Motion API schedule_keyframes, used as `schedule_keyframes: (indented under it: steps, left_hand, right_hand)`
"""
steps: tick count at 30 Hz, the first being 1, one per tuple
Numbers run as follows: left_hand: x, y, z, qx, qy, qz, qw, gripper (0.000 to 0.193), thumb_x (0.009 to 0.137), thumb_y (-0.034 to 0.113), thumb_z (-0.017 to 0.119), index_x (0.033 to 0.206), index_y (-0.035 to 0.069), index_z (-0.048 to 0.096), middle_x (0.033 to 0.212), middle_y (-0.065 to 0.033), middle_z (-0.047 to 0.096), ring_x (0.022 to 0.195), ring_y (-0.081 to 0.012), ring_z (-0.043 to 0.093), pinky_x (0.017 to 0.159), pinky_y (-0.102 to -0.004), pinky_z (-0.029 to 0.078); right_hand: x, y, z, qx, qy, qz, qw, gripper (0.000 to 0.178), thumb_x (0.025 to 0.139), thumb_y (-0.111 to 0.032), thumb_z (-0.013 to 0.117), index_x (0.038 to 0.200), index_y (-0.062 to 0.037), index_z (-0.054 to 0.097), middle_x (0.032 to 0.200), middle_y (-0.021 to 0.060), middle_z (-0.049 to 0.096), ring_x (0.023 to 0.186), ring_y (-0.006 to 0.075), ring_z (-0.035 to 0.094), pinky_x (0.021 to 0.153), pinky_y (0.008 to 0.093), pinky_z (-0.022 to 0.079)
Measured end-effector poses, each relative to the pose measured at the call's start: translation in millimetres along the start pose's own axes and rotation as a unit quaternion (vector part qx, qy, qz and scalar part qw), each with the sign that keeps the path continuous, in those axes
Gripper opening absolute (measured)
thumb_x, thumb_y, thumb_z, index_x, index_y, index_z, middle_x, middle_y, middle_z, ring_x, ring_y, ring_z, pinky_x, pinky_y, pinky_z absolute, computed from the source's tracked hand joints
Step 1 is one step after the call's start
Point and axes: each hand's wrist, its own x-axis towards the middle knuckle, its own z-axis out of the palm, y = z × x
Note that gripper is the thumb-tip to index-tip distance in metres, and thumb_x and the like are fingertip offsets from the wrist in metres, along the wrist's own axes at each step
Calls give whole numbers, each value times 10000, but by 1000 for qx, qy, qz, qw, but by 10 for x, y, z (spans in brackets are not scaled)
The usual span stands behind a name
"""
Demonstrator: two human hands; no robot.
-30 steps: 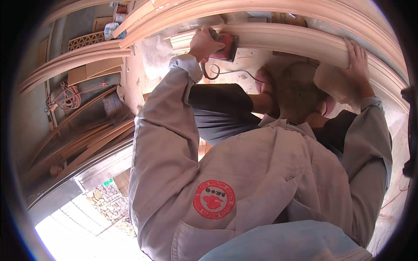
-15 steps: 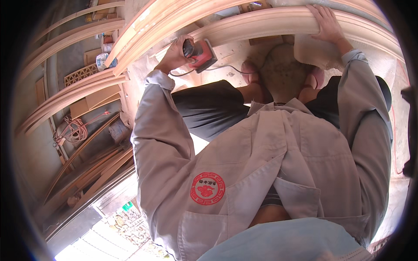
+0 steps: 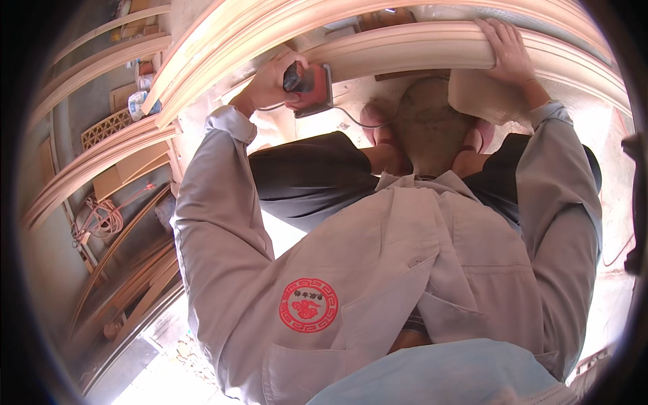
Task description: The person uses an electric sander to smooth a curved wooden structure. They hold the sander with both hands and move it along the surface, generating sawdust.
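Note:
My left hand (image 3: 272, 79) is closed round a red and black electric sander (image 3: 314, 89), its flat pad side turned toward the left part of a long pale wooden moulding (image 3: 412, 50). From the sander a dark cord (image 3: 354, 120) trails toward my feet. Over the moulding's far edge, to the right, the fingers of my right hand (image 3: 506, 54) curl and hold it, with the palm on the near side. The moulding has long grooves and runs crosswise in front of me. Whether the pad touches the wood, I cannot tell.
More long mouldings (image 3: 223, 50) lie beyond and to the left. A pale block (image 3: 482, 94) stands under the held piece, near my feet (image 3: 379, 121). At the left are a coiled pinkish cable (image 3: 101, 217), a lattice piece (image 3: 106, 128) and loose wood strips (image 3: 145, 283).
The whole view has shifted a little. My left hand and the sander have moved slightly right relative to my feet; my right hand keeps its hold on the moulding.

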Motion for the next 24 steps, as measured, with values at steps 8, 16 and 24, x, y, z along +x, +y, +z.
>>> schedule_keyframes:
  steps: [8, 16, 24]
  left_hand:
    - [873, 893, 291, -5, 17, 64, 998, 673, 596, 8, 863, 1184, 141, 564, 1018, -68, 580, 1042, -317, 577, 908, -410, 464]
    - [1670, 1621, 540, 70, 41, 102, 991, 687, 651, 101, 867, 1247, 143, 528, 1119, -78, 616, 1136, -319, 578, 988, -430, 463]
    - [1455, 1492, 408, 72, -13, 44, 996, 618, 637, 167, 840, 1179, 183, 544, 1167, -98, 591, 1121, -358, 614, 910, -486, 515]
  right_hand:
    - [37, -76, -68, 5, 15, 0, 1000, 1022, 618, -329, 844, 1524, -164, 400, 1423, 147, 489, 1371, 371, 418, 1209, 498, 291]
    - [16, -2, 38, 13, 16, -3, 1000, 1112, 561, -336, 890, 1537, -187, 377, 1435, 145, 480, 1384, 381, 403, 1218, 499, 278]
    - [-13, 93, -181, 32, -43, -1, 999, 1173, 552, -314, 903, 1573, -215, 335, 1526, 114, 426, 1435, 378, 352, 1243, 484, 248]
